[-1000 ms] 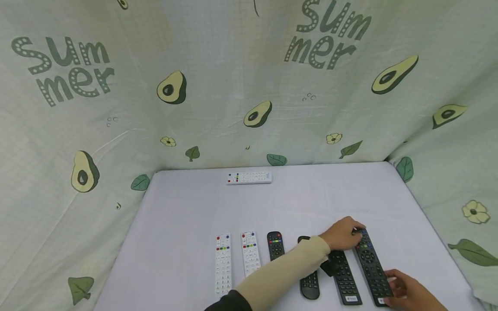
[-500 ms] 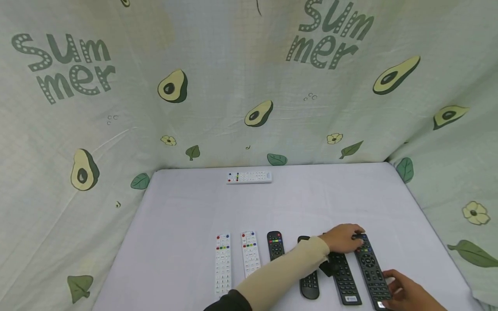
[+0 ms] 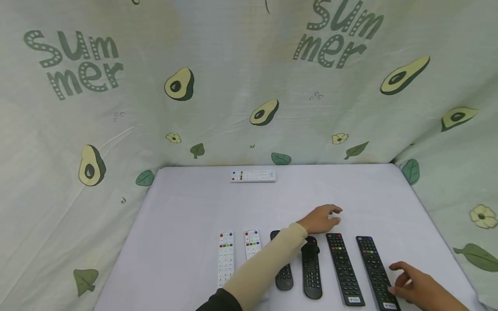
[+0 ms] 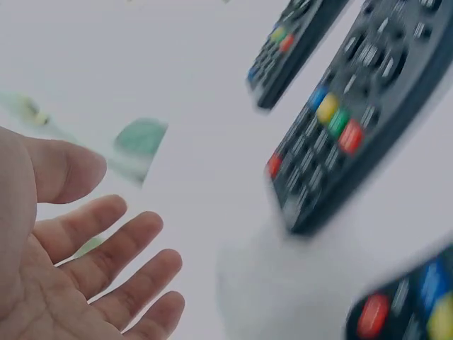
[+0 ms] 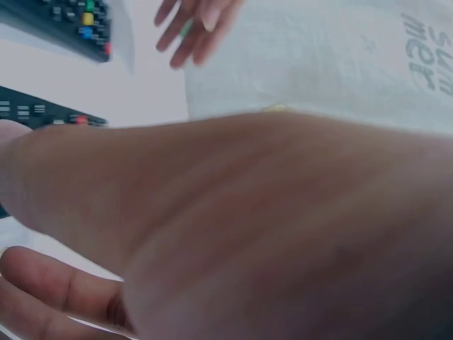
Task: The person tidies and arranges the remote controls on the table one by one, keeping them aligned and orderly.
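Observation:
My left hand (image 3: 320,219) is lifted past the top ends of the black remote controls, its fingers loosely spread; the left wrist view shows the same hand (image 4: 92,255) with a bare palm. Beside the lower part of the rightmost black remote control (image 3: 376,272) is my right hand (image 3: 418,285), fingers relaxed and thumb tip right at the remote's edge. Another black remote control (image 3: 344,268) lies to the left of that one, slanted much the same way. A shorter black remote control (image 3: 312,270) comes after it, partly overlapped by a dark piece at my left wrist.
Farther left are another black remote control (image 3: 284,278), half covered by my left sleeve (image 3: 264,263), and two white ones (image 3: 225,259), (image 3: 253,242). A white remote control (image 3: 253,176) lies crosswise at the back of the white table (image 3: 186,207). A printed cloth (image 3: 218,52) hangs behind.
My left hand has let go of the rightmost remote's top end and moved left and away. That remote has slid slightly toward me. My right hand's grip has loosened.

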### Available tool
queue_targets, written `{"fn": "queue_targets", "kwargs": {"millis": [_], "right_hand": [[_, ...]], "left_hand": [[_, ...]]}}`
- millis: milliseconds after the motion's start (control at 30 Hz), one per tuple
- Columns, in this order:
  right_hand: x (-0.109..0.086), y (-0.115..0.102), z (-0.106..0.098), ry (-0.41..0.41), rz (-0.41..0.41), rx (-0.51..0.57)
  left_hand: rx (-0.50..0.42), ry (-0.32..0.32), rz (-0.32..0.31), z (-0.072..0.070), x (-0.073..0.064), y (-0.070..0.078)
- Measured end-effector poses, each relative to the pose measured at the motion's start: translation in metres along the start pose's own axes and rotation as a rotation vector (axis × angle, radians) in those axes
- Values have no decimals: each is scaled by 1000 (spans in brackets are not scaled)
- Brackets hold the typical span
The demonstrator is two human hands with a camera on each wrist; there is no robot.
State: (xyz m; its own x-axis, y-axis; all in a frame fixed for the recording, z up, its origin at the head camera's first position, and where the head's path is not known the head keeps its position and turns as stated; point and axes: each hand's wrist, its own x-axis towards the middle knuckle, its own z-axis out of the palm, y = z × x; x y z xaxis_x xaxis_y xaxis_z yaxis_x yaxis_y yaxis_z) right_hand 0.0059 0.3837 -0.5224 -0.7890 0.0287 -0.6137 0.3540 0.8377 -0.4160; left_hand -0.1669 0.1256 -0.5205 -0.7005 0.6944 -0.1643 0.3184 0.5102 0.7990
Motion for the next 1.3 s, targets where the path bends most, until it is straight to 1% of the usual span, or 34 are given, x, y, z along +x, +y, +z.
{"fn": "queue_targets", "kwargs": {"millis": [100, 167, 267, 433, 533, 800, 1000, 1133, 1267, 1300], "right_hand": [[0, -10, -11, 37, -47, -20], [0, -18, -19, 58, -92, -36], [0, -32, -30, 85, -170, -55], [7, -56, -43, 147, -287, -117], [14, -70, -48, 190, -339, -141], [33, -108, -52, 266, -463, -139], [45, -136, -50, 291, -517, -126], [53, -153, -46, 313, -570, -104], [64, -170, -43, 331, -608, -86], [66, -174, -43, 332, -614, -82]], "left_hand": [[-42, 64, -30, -19, -2, -14], [-66, 101, -46, -31, -5, -23], [-102, 150, -81, -48, -11, -36], [-160, 214, -150, -69, -26, -53], [-197, 249, -174, -81, -36, -62], [-239, 358, -229, -108, -59, -86], [-265, 433, -254, -129, -76, -102], [-253, 482, -254, -141, -87, -112], [-248, 524, -281, -150, -98, -123], [-262, 532, -289, -152, -101, -126]]}}
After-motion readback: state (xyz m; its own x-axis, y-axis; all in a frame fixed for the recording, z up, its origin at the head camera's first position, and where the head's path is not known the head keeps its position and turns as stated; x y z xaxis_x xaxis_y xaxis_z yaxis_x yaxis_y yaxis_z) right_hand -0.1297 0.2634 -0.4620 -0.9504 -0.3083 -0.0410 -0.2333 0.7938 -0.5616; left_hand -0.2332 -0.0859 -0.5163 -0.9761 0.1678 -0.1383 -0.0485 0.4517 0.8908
